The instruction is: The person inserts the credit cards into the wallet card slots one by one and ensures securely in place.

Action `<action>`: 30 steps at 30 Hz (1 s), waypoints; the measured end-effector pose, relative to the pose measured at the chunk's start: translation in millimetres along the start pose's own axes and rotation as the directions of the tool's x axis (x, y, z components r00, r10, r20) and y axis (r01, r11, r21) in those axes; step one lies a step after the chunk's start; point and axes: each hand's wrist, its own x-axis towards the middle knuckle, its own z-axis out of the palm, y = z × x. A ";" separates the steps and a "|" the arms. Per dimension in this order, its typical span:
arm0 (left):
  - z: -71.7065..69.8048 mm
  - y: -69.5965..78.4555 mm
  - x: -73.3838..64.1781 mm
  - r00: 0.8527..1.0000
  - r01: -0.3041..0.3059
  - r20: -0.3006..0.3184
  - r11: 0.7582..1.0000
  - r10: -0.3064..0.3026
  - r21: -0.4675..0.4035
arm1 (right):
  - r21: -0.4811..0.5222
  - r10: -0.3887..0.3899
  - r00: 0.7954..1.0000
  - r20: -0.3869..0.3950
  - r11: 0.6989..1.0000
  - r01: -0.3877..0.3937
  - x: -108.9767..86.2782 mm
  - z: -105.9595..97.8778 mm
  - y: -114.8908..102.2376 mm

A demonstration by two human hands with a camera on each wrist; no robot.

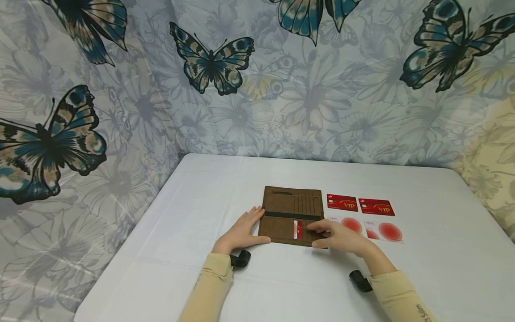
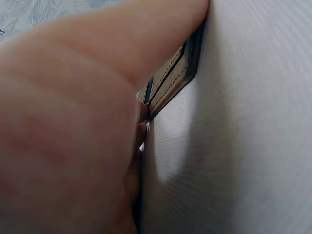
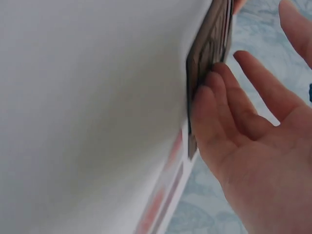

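Note:
A brown wallet (image 1: 279,203) lies opened flat on the table, with a dark band across its middle and card slots in both halves. A red and white card (image 1: 297,230) shows in a slot of the near half. My left hand (image 1: 241,230) rests at the wallet's left edge, thumb at the near left corner and fingers spread. Over the near right part of the wallet is my right hand (image 1: 339,236), its fingers loosely bent. The right wrist view shows its fingertips (image 3: 204,100) against the wallet (image 3: 192,68), pinching nothing visible.
Right of the wallet lie two red VIP cards (image 1: 342,202) side by side. Nearer are two pale cards (image 1: 389,231) with red circles, the left one partly behind my right hand. The white table (image 1: 169,277) meets butterfly-patterned cloth (image 1: 241,134) at its back.

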 end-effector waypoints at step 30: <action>-0.6 1.3 -0.6 1.000 0.000 0.005 1.000 0.000 0.006 | -0.027 0.123 0.982 -0.144 0.991 -0.128 -32.9 -64.6 22.2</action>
